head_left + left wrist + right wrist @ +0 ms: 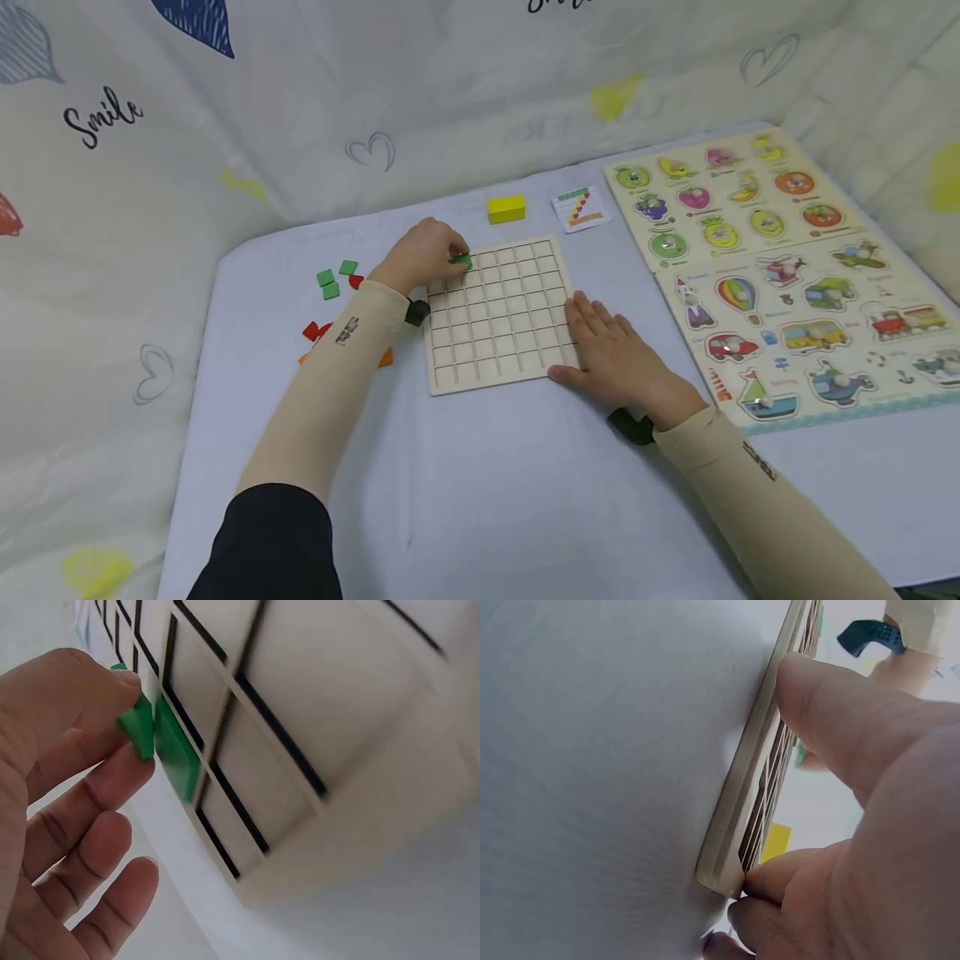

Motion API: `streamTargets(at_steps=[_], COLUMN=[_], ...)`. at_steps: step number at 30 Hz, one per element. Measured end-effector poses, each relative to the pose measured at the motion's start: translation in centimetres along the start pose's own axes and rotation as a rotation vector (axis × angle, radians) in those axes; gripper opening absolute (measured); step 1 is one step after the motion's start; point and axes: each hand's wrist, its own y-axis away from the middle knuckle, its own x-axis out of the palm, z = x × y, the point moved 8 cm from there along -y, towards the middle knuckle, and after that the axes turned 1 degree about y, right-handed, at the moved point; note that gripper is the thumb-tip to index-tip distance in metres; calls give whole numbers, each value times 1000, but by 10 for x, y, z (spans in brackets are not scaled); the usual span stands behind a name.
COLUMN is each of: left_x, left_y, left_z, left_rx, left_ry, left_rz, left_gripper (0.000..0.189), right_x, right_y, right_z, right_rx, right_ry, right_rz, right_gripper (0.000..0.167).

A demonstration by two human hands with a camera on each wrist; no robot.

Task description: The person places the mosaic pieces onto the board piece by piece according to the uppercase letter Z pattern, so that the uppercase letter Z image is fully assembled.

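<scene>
A light wooden grid board (498,312) lies flat on the table. Between thumb and forefinger my left hand (423,254) pinches a small green square tile (137,727) over the board's far left part. A second green tile (177,754) sits in a cell beside it, visible in the left wrist view. The other left fingers are loosely bent and free of the tile. My right hand (618,358) rests at the board's near right corner, fingers fairly straight. In the right wrist view its thumb (817,697) and fingertips touch the board's side (739,795).
Left of the board lie loose green tiles (327,283), red pieces (311,331) and orange pieces (386,358), partly behind my left arm. A yellow block (506,208) and a pattern card (581,208) lie beyond it. Two picture puzzle boards (693,237) fill the right side.
</scene>
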Motion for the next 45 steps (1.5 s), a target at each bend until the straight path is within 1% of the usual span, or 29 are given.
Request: streamTargets(at_steps=[3,8,14,15,19,21,23,26,29,32,35,37,39,41,45], left_x=[3,5,6,7,8,6,2,-6,-15,-22,-24,-24,-23,-21,-21], left_y=[-3,-4,-5,-5,2,6,13,25,42,61,80,93,104,114,127], left_z=[-6,-8,-7,-7,4,13,25,47,72,97,120,134,145,153,163], left_rx=[11,7,8,12,5,-17,-63,-133,-178,-203,-230,-251,-281,-310,-346], left_ry=[-16,-57,-41,-39,-50,-63,-68,-68,-75,-88,-74,-65,-54,-53,-58], left_rz=[16,22,4,3,-6,-13,-12,-17,-23,-38,-56,-57,-46,-31,-14], left_gripper=[26,29,32,33,35,36,36,37,38,37,35,34,35,37,39], right_x=[0,-2,-1,0,3,4,4,3,1,-1,-3,-3,-2,-1,2], right_y=[0,0,1,1,1,1,1,-1,-3,-4,-5,-5,-5,-6,-6], right_z=[3,6,3,1,1,1,2,1,1,1,0,0,0,0,1], right_rx=[-9,-14,-1,3,9,7,3,-3,-9,-12,-15,-17,-19,-20,-21], right_ry=[2,5,-6,-7,-5,-1,2,10,11,8,7,10,8,6,-3], right_rz=[-9,-13,1,5,20,23,23,23,23,25,29,33,35,34,37], right_gripper=[101,100,101,101,102,102,102,102,102,102,102,102,102,101,102])
